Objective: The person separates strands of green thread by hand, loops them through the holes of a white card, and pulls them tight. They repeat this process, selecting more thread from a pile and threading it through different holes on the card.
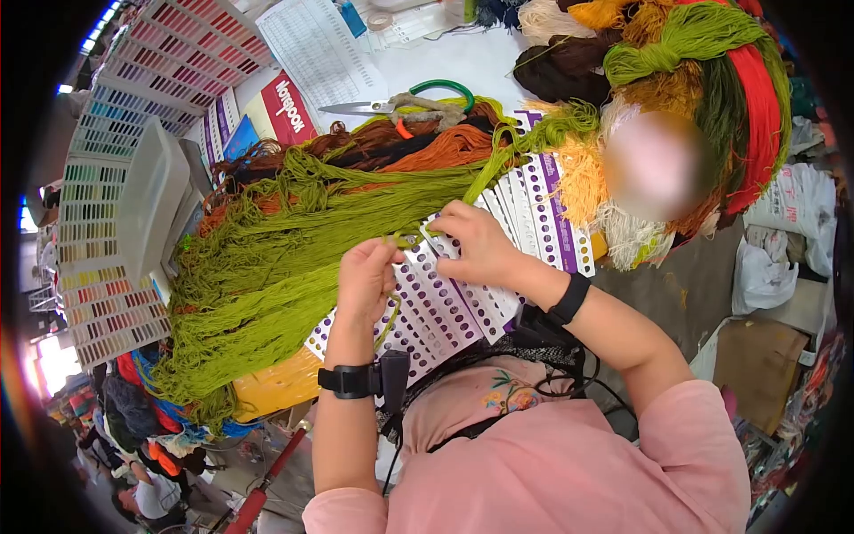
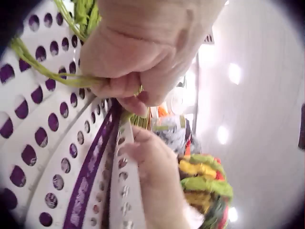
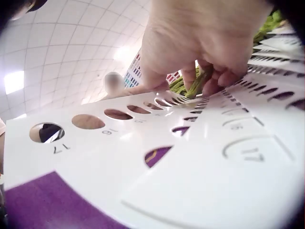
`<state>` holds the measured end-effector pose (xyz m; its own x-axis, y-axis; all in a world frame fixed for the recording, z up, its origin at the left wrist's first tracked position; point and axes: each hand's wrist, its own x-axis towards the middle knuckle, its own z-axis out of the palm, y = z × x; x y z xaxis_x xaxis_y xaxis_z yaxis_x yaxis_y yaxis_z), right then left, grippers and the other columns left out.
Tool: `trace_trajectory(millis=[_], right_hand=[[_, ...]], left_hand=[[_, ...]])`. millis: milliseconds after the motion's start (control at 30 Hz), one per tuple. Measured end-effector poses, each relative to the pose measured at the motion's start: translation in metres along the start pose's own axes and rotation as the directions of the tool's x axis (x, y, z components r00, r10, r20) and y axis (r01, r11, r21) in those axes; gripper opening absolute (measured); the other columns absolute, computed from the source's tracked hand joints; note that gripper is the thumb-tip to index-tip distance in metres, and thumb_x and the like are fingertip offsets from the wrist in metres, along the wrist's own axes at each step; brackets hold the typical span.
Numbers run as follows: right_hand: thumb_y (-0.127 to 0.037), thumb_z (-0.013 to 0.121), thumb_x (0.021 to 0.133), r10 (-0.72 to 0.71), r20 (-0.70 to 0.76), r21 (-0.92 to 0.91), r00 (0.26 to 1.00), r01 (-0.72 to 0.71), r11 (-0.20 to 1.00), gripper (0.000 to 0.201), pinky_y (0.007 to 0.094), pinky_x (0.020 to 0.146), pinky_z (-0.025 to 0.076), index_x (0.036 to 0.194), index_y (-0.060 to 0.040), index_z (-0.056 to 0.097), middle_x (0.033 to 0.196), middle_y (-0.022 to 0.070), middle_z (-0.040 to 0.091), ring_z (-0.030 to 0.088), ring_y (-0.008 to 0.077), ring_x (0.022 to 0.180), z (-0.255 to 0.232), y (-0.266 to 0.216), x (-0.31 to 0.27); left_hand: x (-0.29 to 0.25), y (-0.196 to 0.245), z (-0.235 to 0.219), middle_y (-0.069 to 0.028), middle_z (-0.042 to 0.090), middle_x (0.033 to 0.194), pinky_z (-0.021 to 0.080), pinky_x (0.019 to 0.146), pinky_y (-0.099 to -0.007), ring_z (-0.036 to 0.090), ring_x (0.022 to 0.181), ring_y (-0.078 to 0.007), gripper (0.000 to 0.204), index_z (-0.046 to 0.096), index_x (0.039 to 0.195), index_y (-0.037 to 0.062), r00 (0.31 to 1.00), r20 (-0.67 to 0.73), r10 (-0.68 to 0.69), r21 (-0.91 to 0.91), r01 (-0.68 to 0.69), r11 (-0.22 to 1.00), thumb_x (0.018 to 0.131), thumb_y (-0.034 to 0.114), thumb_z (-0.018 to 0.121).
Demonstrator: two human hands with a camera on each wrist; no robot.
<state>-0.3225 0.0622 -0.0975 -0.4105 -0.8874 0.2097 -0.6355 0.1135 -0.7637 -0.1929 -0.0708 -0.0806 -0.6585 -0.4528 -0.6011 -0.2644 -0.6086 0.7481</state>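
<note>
My left hand (image 1: 365,278) pinches thin green thread (image 2: 71,81), and a loose tail of it hangs over the cards in the left wrist view. Beside it, my right hand (image 1: 476,242) grips the upper end of a white punched card (image 2: 126,191), thumb along its edge. Green strands (image 3: 191,86) bunch at the right fingertips in the right wrist view. Fanned out below both hands lie several white cards (image 1: 427,307) with rows of round holes and purple bands. Long green thread (image 1: 302,227) spreads across the table to the left of the hands.
Scissors (image 1: 449,87) with green handles lie beyond the brown and orange thread (image 1: 445,147). Colour sample boards (image 1: 93,205) stand at the left, near a red notebook (image 1: 283,109). Thick skeins (image 1: 756,116) pile up at the right. White bags (image 1: 774,240) sit beyond.
</note>
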Motion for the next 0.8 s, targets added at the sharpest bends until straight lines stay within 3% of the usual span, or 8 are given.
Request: trace_trajectory(millis=[133, 300, 433, 500, 567, 600, 700, 800], right_hand=[[-0.017, 0.061, 0.055, -0.033, -0.038, -0.052, 0.999, 0.031, 0.998, 0.034, 0.0336, 0.063, 0.041, 0.087, -0.0037, 0.055, 0.082, 0.0105, 0.048, 0.050, 0.0261, 0.074, 0.005, 0.001, -0.002], [-0.007, 0.054, 0.065, -0.047, -0.084, -0.087, 0.995, 0.040, 0.995, 0.021, 0.0343, 0.063, 0.041, 0.086, -0.0043, 0.054, 0.082, 0.0084, 0.049, 0.050, 0.0253, 0.074, 0.005, 0.003, -0.002], [-0.010, 0.055, 0.065, 0.254, 0.007, 0.358, 0.967, -0.239, 0.903, 0.019, 0.0361, 0.062, 0.041, 0.083, -0.0055, 0.054, 0.081, 0.0110, 0.049, 0.052, 0.0285, 0.072, 0.002, 0.003, 0.002], [-0.013, 0.057, 0.064, 0.270, -0.045, 0.413, 0.962, -0.228, 0.882, 0.021, 0.0358, 0.060, 0.042, 0.083, -0.0062, 0.055, 0.080, 0.0115, 0.050, 0.052, 0.0286, 0.071, 0.001, 0.006, 0.004], [-0.016, 0.060, 0.064, 0.162, -0.066, 0.153, 0.985, -0.150, 0.977, 0.026, 0.0330, 0.062, 0.042, 0.087, -0.0054, 0.055, 0.082, 0.0106, 0.048, 0.052, 0.0266, 0.073, 0.004, 0.005, 0.002], [-0.017, 0.062, 0.064, 0.111, -0.065, 0.019, 0.992, -0.110, 0.994, 0.029, 0.0316, 0.063, 0.042, 0.089, -0.0050, 0.055, 0.083, 0.0101, 0.047, 0.051, 0.0257, 0.075, 0.007, 0.003, 0.001], [-0.024, 0.063, 0.059, 0.214, 0.028, -0.169, 0.976, -0.207, 0.964, 0.041, 0.0376, 0.069, 0.037, 0.095, -0.0080, 0.052, 0.090, 0.0115, 0.044, 0.048, 0.0275, 0.080, 0.008, -0.011, 0.003], [-0.024, 0.063, 0.058, 0.243, 0.040, -0.202, 0.969, -0.230, 0.952, 0.042, 0.0384, 0.071, 0.033, 0.095, -0.0095, 0.050, 0.090, 0.0115, 0.043, 0.047, 0.0267, 0.083, 0.011, -0.011, 0.004]], left_hand=[[-0.003, -0.002, 0.010, 0.0036, 0.047, 0.058, 0.021, 0.034, -0.0149, 0.029, 0.039, -0.0011, 0.012, 0.054, 0.076, 0.0036, 1.000, 0.004, -0.018, 0.069, 0.018, 0.997, 0.080, 0.015, 0.055], [-0.022, 0.014, -0.006, 0.0016, 0.053, 0.066, 0.022, 0.035, -0.0128, 0.027, 0.040, -0.0004, 0.018, 0.051, 0.100, 0.0052, 0.946, 0.323, 0.024, -0.523, 0.157, 0.838, 0.084, 0.011, 0.045], [-0.008, 0.012, 0.015, -0.0021, 0.056, 0.070, 0.025, 0.038, -0.0140, 0.034, 0.043, -0.0007, 0.024, 0.049, 0.101, 0.0029, 0.913, 0.397, -0.094, -0.156, 0.169, 0.973, 0.078, 0.004, 0.046], [0.007, -0.005, 0.026, -0.0012, 0.054, 0.063, 0.026, 0.035, -0.0165, 0.035, 0.041, -0.0026, 0.024, 0.051, 0.099, 0.0030, 0.971, 0.240, -0.010, 0.316, -0.068, 0.946, 0.076, 0.008, 0.049], [0.015, -0.007, 0.018, 0.0001, 0.054, 0.066, 0.030, 0.044, -0.0169, 0.042, 0.049, -0.0042, 0.017, 0.053, 0.089, 0.0025, 0.972, 0.216, 0.088, 0.602, -0.203, 0.773, 0.074, 0.012, 0.052], [0.002, 0.009, 0.019, 0.0006, 0.052, 0.064, 0.028, 0.042, -0.0170, 0.039, 0.047, -0.0031, 0.014, 0.054, 0.084, 0.0036, 0.989, 0.106, 0.099, 0.671, -0.144, 0.727, 0.076, 0.015, 0.052], [-0.026, 0.039, -0.029, 0.0008, 0.045, 0.057, 0.021, 0.032, -0.0168, 0.025, 0.037, -0.0034, 0.023, 0.045, 0.068, 0.0083, 0.985, -0.044, -0.169, 0.276, 0.174, 0.945, 0.084, 0.025, 0.047], [-0.062, 0.061, -0.103, 0.0044, 0.030, 0.050, 0.017, 0.030, -0.0164, 0.022, 0.036, -0.0025, 0.033, 0.034, 0.058, 0.0141, 0.965, -0.150, -0.215, -0.097, 0.203, 0.975, 0.085, 0.028, 0.047]])
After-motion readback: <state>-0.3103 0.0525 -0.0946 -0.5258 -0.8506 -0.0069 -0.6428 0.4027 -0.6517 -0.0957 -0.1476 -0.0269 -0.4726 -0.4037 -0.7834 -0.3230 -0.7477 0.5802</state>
